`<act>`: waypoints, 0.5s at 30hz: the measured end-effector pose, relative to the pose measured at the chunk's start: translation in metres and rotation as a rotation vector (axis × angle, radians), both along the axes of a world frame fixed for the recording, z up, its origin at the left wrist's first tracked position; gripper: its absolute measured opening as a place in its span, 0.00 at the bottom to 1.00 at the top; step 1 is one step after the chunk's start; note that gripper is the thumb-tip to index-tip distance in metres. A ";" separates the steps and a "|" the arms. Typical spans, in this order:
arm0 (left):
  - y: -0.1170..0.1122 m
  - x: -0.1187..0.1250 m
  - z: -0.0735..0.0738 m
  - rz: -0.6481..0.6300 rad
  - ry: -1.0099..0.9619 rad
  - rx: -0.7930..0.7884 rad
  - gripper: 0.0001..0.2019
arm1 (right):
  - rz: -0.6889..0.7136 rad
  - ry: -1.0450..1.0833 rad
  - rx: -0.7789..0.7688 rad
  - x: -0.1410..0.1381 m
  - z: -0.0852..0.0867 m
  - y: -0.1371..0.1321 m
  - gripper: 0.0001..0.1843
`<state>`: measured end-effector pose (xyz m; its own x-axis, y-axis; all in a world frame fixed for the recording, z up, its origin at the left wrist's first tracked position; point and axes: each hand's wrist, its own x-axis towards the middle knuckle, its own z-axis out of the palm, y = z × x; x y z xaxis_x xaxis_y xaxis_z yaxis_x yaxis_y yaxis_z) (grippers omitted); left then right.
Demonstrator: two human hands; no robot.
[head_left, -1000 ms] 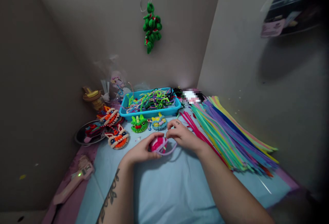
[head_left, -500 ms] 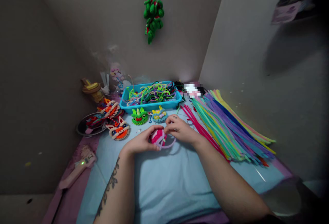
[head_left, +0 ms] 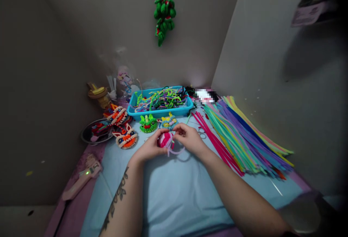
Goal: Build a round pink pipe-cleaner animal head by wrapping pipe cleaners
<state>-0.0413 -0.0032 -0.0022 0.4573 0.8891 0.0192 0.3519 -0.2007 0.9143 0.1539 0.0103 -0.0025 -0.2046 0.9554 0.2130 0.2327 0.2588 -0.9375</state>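
My left hand [head_left: 154, 145] is closed round a pink and white pipe-cleaner piece [head_left: 165, 140], thumb below and fingers above. A pale lilac pipe cleaner [head_left: 178, 152] hangs from that piece in a loose curve toward the right. At its right side my right hand [head_left: 187, 136] pinches with thumb and forefinger; the tip of what it grips looks like the lilac pipe cleaner, partly hidden by the fingers. Just beyond the hands sit a green animal-face piece [head_left: 148, 124] and a blue and yellow one [head_left: 168, 121].
A blue tray [head_left: 160, 113] of pipe-cleaner scraps stands at the back. Long coloured pipe cleaners [head_left: 244, 139] lie on the right, near scissors [head_left: 201, 132]. Orange lion-face pieces [head_left: 127, 137] and a dark bowl [head_left: 94, 143] are left, beyond a pink glue gun [head_left: 84, 179]. Green ornaments [head_left: 164, 14] hang above.
Both hands have lifted slightly with the pink piece, which has turned a little. The lilac strand's loop has shifted up and left. The view has moved slightly.
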 end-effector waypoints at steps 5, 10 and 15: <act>-0.001 0.003 0.002 0.077 0.017 0.011 0.35 | -0.036 0.138 -0.083 -0.010 -0.005 -0.001 0.07; 0.002 0.006 0.002 0.193 -0.130 -0.048 0.34 | -0.052 0.093 0.165 -0.004 -0.001 -0.003 0.16; 0.009 0.003 -0.003 0.429 -0.257 0.018 0.31 | -0.017 -0.178 0.612 -0.003 0.004 -0.015 0.16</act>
